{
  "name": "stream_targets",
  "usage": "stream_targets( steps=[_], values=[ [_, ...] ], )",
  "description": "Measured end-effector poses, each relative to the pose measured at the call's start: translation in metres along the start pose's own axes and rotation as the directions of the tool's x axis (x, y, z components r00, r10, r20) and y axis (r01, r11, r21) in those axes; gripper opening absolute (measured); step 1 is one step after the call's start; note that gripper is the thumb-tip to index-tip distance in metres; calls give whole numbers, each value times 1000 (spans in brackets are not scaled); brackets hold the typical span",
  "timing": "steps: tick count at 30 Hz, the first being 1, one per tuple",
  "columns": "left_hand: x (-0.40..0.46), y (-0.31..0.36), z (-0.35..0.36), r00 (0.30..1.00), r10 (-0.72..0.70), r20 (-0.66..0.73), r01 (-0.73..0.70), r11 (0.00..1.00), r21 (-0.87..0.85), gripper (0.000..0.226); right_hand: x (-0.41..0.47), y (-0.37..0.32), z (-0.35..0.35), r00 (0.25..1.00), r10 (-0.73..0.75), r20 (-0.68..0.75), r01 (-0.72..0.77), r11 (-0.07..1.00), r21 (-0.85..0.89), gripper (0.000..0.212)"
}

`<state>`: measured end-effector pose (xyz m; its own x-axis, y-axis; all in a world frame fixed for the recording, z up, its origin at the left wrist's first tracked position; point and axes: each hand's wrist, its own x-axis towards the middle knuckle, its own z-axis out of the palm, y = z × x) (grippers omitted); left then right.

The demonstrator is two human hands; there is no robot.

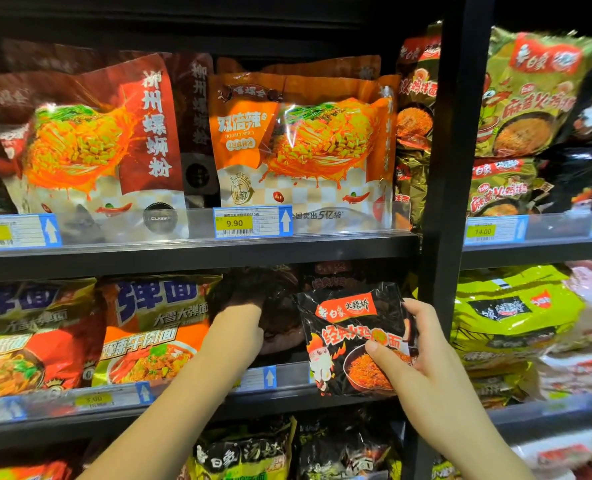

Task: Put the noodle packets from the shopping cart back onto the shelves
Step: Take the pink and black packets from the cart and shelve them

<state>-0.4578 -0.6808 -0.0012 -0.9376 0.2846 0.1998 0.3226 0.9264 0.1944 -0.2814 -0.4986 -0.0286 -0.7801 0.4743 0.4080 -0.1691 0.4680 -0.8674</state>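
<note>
Dark metal shelves (197, 249) run in tiers, fronted by clear plastic rails with blue price tags (253, 221) — glossy, crinkled packets crowd every level. The right hand (422, 362) pinches a black noodle packet (351, 337) at its right edge, thumb on the front, holding it tilted before the middle shelf. The left hand (242, 327) reaches into the dim gap beside it — whether its grip grasps anything, I cannot tell.

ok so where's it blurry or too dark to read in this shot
Head view: the left hand reaches into a dark recess of the middle shelf, its fingers lost in shadow; the black noodle packet in the right hand is sharp; the green packets at the right edge are smeared, and the frame bows at the edges.
</note>
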Motion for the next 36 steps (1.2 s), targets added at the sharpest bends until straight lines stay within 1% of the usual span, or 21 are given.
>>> stream_targets(
  steps=[1, 2, 3, 4, 5, 6, 7, 8, 9, 11, 13, 17, 19, 22, 23, 24, 26, 28, 32, 34, 36],
  values=[
    [-1, -1, -2, 1000, 25, -9, -25, 996, -90, 21, 0, 0, 0, 1000, -1, -4, 1, 1000, 6, 52],
    [-5, -3, -4, 996, 79, -42, -86, 976, -201, 26, -1, -1, 1, 1000, -5, -6, 5, 1000, 11, 51],
    [-9, -7, -7, 989, 136, -60, -147, 949, -278, 35, -1, 0, 1, 1000, -8, -6, 8, 1000, 15, 51],
    [-15, -12, -8, 979, 197, -49, -201, 906, -374, 47, -1, -1, 2, 1000, -13, -6, 13, 1000, 25, 50],
    [-23, -17, -12, 966, 258, 10, -215, 826, -521, 58, 0, -3, 3, 1000, -16, -4, 16, 999, 45, 50],
    [-27, -20, -15, 941, 331, 71, -204, 721, -662, 65, 1, -5, 4, 1000, -19, 3, 19, 997, 69, 49],
    [-27, -25, -14, 917, 384, 108, -171, 621, -765, 70, 2, -7, 6, 1000, -17, 13, 16, 996, 87, 49],
    [-29, -25, -12, 897, 428, 107, -159, 541, -826, 72, 4, -9, 8, 1000, -18, 24, 15, 995, 100, 49],
    [-32, -24, -12, 883, 458, 99, -158, 490, -857, 70, 6, -11, 11, 999, -14, 35, 11, 995, 104, 49],
    [-36, -20, -10, 896, 442, 52, -167, 441, -882, 61, 11, -13, 18, 999, -13, 50, 8, 995, 97, 50],
    [-37, -16, -7, 923, 384, 26, -150, 419, -895, 56, 15, -12, 23, 999, -28, 35, 27, 998, 56, 51],
    [-30, -13, -4, 955, 293, -39, -165, 419, -893, 50, 25, -16, 26, 999, -48, -18, 46, 995, -85, 47],
    [-28, -9, -3, 962, 262, -70, -188, 459, -868, 47, 29, -20, 28, 998, -35, -47, 26, 985, -168, 53],
    [-28, 5, -4, 978, 181, -107, -196, 595, -780, 40, 33, -25, 29, 999, 29, -43, -39, 969, -245, 90],
    [-28, 9, -4, 981, 151, -119, -188, 631, -753, 41, 32, -27, 29, 998, 56, -35, -63, 965, -253, 100],
    [-26, 14, -3, 983, 127, -130, -182, 657, -731, 43, 30, -29, 28, 997, 76, -27, -80, 963, -258, 104],
    [-23, 23, 1, 989, 90, -118, -147, 697, -702, 47, 24, -30, 24, 995, 99, 1, -94, 954, -286, 102],
    [-16, 30, 6, 995, 52, -87, -97, 724, -683, 50, 18, -29, 20, 994, 94, 52, -73, 945, -318, 100],
    [-2, 47, 14, 999, 38, -8, -34, 771, -635, 51, 14, -27, 15, 988, 60, 139, -15, 952, -307, 97],
    [5, 55, 19, 998, 27, 50, 8, 809, -587, 44, 14, -24, 14, 987, 36, 156, 12, 954, -301, 95],
    [10, 61, 21, 994, 24, 105, 31, 866, -499, 26, 14, -20, 12, 986, 23, 162, 26, 956, -293, 92]
  ],
)
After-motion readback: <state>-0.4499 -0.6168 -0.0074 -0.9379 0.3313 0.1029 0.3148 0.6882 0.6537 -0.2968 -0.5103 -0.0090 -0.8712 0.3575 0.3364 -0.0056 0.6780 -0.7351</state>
